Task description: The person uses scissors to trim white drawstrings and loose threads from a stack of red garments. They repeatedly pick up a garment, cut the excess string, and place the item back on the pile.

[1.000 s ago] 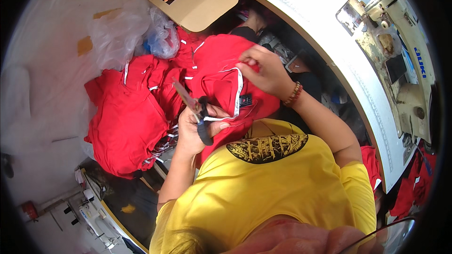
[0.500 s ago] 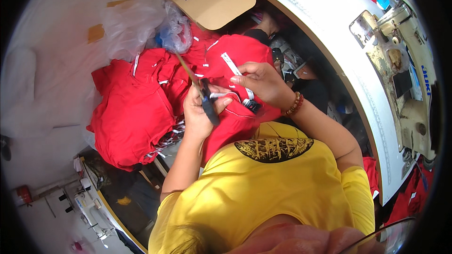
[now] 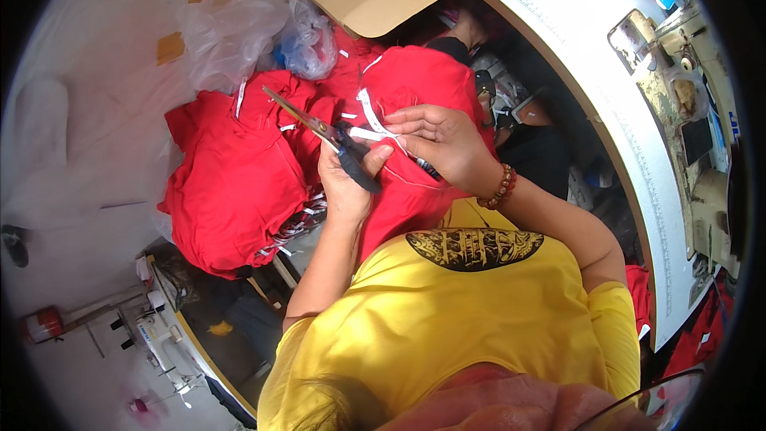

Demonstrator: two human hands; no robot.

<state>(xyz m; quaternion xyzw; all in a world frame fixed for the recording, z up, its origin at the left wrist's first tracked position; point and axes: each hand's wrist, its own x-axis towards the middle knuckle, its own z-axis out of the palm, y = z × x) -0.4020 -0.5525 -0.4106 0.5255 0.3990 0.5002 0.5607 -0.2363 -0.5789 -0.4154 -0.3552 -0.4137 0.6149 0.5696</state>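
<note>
Two hands are gripping, fingers closed: left hand point(image 3: 345, 185) scissors point(image 3: 330, 134), right hand point(image 3: 456, 148) white tape point(image 3: 370, 110); the red garment point(image 3: 404, 206) is lying at twelve o'clock from the yellow shirt point(image 3: 459, 303), probably limp, best held by edges.

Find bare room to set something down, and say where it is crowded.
The white table looks bare between its curved edge and the sewing machine. It is crowded around the left hand holding scissors and the right hand pinching white tape over red cloth.
</note>
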